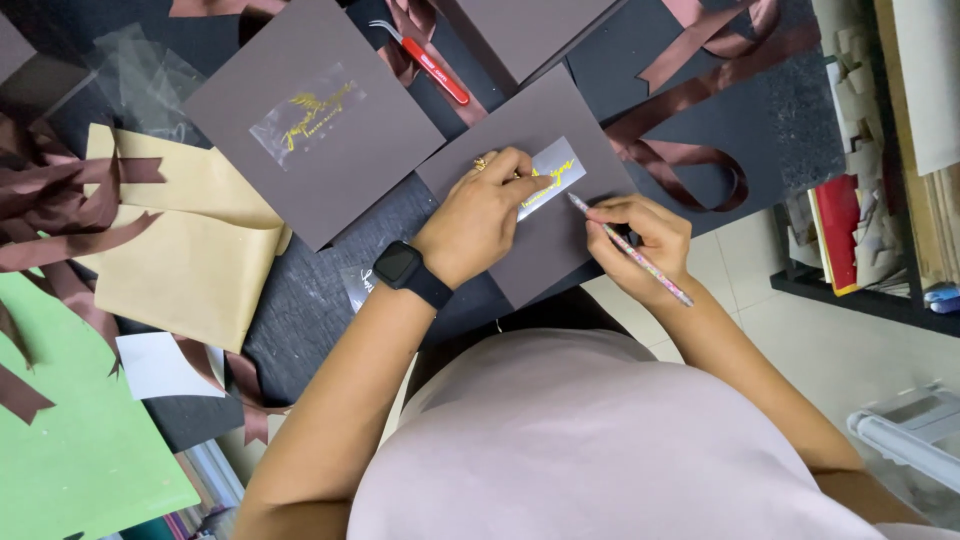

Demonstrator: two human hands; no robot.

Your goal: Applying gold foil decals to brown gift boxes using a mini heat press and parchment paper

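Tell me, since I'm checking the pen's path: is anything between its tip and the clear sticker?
Nothing visible. The pen in the right hand points at the sticker; the left hand presses the sticker's other side.

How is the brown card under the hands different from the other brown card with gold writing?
The near brown card has the left hand pressing on its clear sticker and the right hand holding a pencil at it; the far brown card lies untouched. The far card shows whole; the near one is partly covered. Both are brown with gold lettering.
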